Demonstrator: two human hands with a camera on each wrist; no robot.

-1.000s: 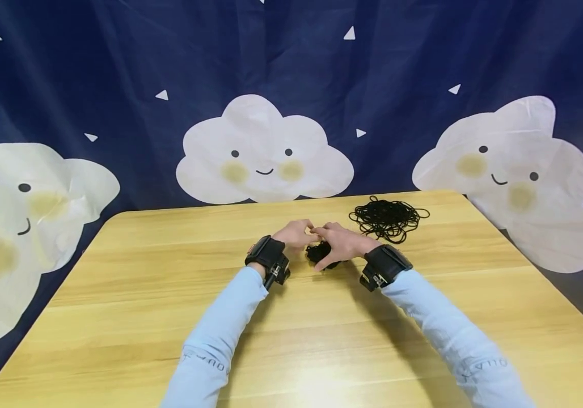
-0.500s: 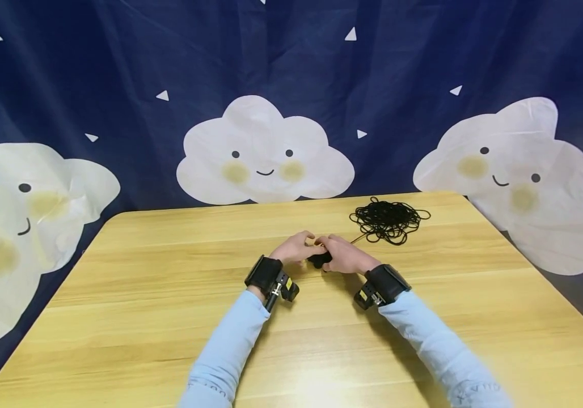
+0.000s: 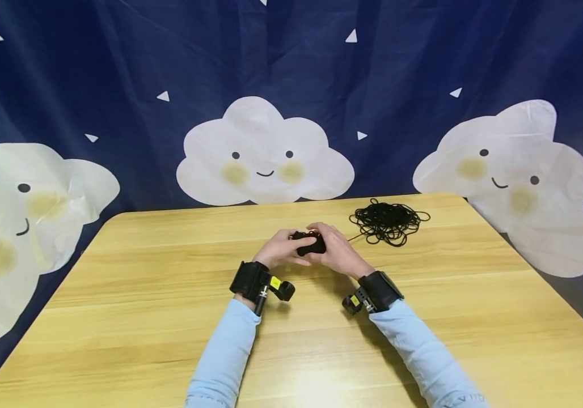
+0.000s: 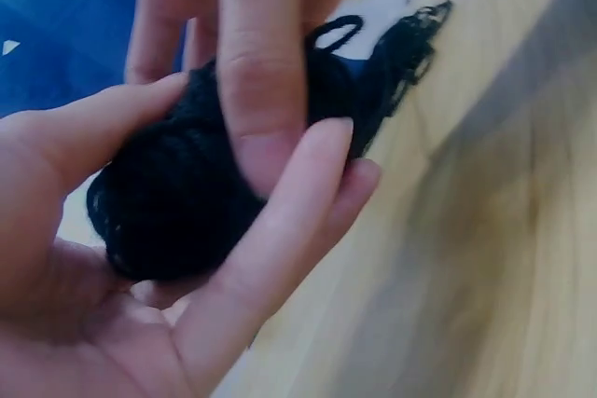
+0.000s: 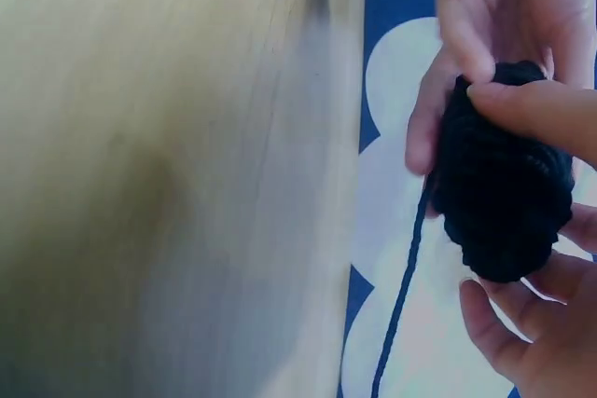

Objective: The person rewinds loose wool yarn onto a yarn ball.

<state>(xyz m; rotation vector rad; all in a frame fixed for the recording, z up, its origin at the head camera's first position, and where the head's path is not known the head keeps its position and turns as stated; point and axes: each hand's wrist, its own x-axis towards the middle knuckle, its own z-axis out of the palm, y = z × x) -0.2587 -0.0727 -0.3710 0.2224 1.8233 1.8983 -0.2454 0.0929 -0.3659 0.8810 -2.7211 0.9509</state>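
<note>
Parts of the oval ball of wound black cord (image 5: 508, 184) disappear under my grip, and its single turns are too dark to make out. It sits between my hands: my left hand (image 3: 278, 249) grips it from nine o'clock, my right hand (image 3: 339, 252) from three, both curled round it. A thin black strand (image 5: 406, 277) (cut off around seven o'clock in the right wrist view) leads towards the loose, tangled black cord heap (image 3: 387, 222), between two and three o'clock on the pale wooden table (image 3: 169, 283). My light-blue sleeves (image 3: 225, 351) run out of frame near six o'clock.
</note>
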